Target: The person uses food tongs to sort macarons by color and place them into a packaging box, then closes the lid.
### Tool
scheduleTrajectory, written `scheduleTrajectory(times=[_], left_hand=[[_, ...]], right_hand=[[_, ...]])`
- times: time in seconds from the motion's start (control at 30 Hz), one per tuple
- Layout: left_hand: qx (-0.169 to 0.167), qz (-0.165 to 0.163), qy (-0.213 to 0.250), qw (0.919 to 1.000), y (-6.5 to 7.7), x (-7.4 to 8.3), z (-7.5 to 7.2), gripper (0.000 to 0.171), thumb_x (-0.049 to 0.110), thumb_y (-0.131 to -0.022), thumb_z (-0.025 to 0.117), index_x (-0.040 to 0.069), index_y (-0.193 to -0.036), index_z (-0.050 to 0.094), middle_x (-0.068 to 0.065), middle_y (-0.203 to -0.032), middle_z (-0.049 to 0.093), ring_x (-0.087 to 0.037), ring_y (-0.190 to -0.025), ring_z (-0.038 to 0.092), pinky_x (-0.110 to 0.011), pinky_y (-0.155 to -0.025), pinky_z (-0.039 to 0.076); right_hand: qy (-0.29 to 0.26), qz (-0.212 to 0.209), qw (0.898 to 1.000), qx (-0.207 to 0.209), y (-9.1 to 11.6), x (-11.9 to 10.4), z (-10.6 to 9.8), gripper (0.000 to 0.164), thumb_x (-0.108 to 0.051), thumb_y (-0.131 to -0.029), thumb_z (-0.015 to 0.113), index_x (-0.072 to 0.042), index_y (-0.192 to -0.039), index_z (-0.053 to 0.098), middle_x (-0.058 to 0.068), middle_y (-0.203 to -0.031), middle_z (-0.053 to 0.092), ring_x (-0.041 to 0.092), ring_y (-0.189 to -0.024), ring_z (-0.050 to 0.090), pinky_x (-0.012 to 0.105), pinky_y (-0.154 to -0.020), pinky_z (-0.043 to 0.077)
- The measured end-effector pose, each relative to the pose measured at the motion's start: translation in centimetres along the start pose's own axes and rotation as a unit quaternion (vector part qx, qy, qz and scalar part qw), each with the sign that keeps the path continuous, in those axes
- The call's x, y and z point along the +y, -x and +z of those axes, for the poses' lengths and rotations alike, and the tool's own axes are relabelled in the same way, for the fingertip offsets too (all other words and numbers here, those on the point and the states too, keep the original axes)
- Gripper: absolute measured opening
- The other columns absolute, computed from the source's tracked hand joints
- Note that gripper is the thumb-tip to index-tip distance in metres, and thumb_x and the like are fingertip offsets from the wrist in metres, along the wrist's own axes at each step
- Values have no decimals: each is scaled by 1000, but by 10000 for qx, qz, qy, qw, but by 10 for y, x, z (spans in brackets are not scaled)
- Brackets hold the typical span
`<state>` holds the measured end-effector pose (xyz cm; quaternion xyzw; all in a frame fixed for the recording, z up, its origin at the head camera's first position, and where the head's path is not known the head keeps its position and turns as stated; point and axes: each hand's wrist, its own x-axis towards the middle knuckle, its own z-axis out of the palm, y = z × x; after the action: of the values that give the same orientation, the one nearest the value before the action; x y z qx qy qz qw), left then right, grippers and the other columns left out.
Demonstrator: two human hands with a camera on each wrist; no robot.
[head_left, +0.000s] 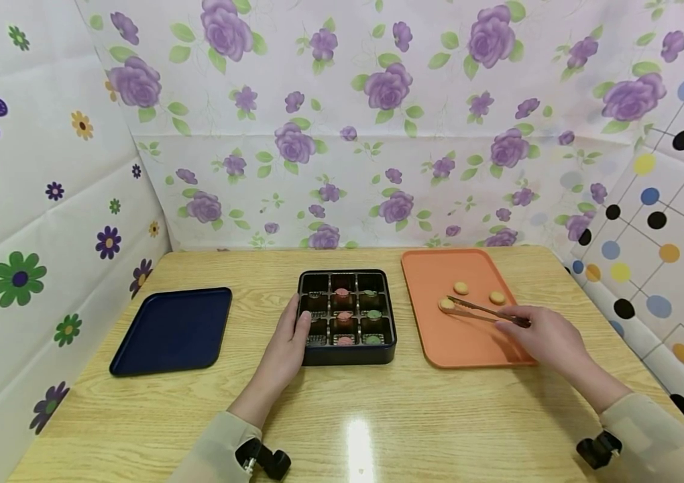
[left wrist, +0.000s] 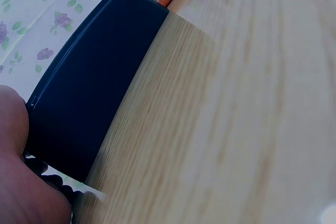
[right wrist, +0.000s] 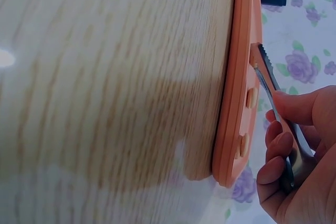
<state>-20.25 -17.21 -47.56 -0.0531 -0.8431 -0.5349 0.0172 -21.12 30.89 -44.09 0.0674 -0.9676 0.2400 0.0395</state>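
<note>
A black compartment box [head_left: 348, 355] stands mid-table, with pink round sweets [head_left: 345, 316] down its middle column and green ones [head_left: 374, 314] down its right column. Along the box's left wall lies my left hand [head_left: 284, 339], fingers outside and thumb over the rim; the left wrist view shows this thumb by the near corner. My right hand [head_left: 550, 337] grips metal tongs [head_left: 487, 310] with serrated tips, over the orange tray [head_left: 457, 345]. Between the tong tips is a pale yellow round cookie [head_left: 447, 304]. Two more such cookies [head_left: 461, 288] lie on the tray.
A dark blue tray [head_left: 173, 332] with nothing on it lies at the left of the wooden table [head_left: 330, 409]. Flowered cloth [head_left: 342, 168] hangs behind and at the left, and dotted cloth [head_left: 658, 268] borders the right side.
</note>
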Motion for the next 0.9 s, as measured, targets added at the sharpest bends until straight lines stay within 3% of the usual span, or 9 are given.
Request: scheduleTrajectory(times=[0.2,0.57,0.67,0.8,0.9], left_hand=[[2,94,16,10000,1,-1,0,80,58,-120,34,10,-179,12,-18,-183,11,-44,-168,10,-70,-130,15],[-11,57,12,10000,0,0,0,83,62,-118,32,10,-179,11,-19,-183,11,-43,-168,10,-69,-130,16],[-54,-13,-22,10000,-2,-4,0,86,68,-116,30,13,-179,10,-14,-184,10,-38,-169,9,-66,-132,15],[-83,-26,-12,10000,-3,-6,-1,89,72,-114,29,15,-180,9,-11,-184,9,-35,-169,7,-63,-133,13],[-61,49,14,10000,-2,-6,-1,88,70,-115,31,14,-180,10,-14,-184,10,-38,-169,8,-66,-132,13]], right_hand=[[-5,-7,10000,15,1,-2,-1,45,-39,-110,72,-6,-140,77,3,-92,73,20,-66,51,37,-58,35],[-1,40,10000,29,2,-5,-2,45,-39,-111,71,-6,-142,76,2,-81,65,21,-62,47,37,-56,33],[3,36,10000,65,2,-5,-3,44,-38,-110,72,-7,-140,77,11,-96,75,21,-65,49,37,-57,34],[12,38,10000,90,2,-6,-3,44,-39,-110,72,-7,-140,77,22,-118,77,21,-69,53,38,-58,35],[6,40,10000,86,2,-7,-4,44,-39,-111,71,-7,-140,77,22,-118,77,21,-68,52,38,-58,35]])
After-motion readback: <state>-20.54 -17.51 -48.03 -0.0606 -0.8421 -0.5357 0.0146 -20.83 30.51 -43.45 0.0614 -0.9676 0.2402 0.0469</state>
